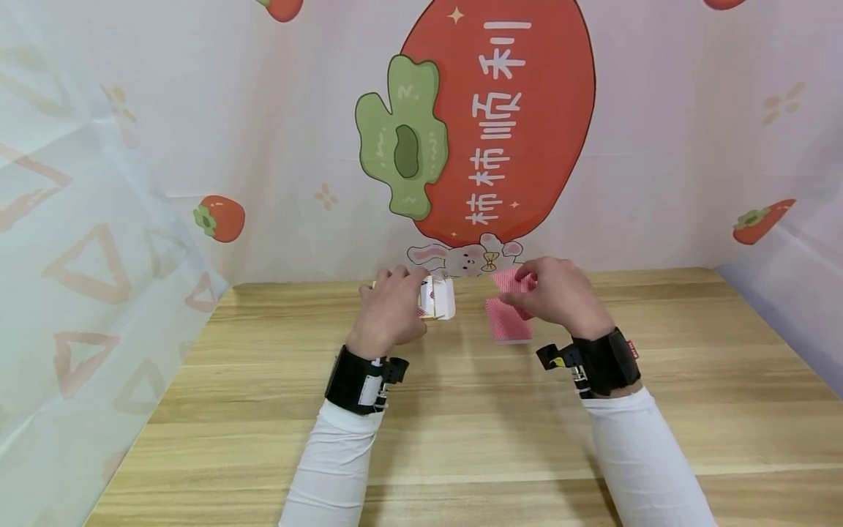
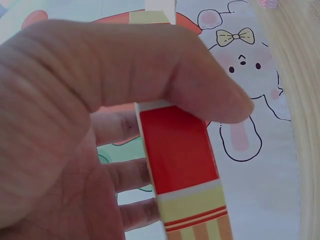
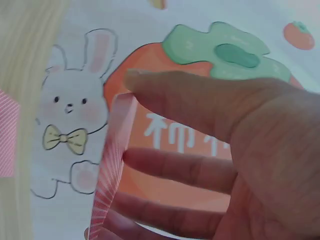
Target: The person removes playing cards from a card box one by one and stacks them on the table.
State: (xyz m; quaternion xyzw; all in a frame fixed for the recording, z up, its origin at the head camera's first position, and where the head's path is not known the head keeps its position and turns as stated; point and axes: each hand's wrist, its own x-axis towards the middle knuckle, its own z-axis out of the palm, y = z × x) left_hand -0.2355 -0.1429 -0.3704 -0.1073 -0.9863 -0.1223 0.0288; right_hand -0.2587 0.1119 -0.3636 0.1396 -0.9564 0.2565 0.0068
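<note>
My left hand (image 1: 391,307) holds a small playing-card box (image 1: 435,296) near the back of the table, its white flap standing open on the right side. In the left wrist view, thumb and fingers grip the box (image 2: 181,150) by its red and yellow-striped narrow side. Over to the right, my right hand (image 1: 560,300) pinches red-backed playing cards (image 3: 116,135) between thumb and fingers; how many cannot be told. Below that hand a stack of red-backed cards (image 1: 508,326) lies face down on the table.
The wooden table (image 1: 474,439) ends at the back against a cloth backdrop (image 1: 309,146) printed with a big red persimmon and a rabbit. Another length of printed cloth (image 1: 79,307) hangs along the left side.
</note>
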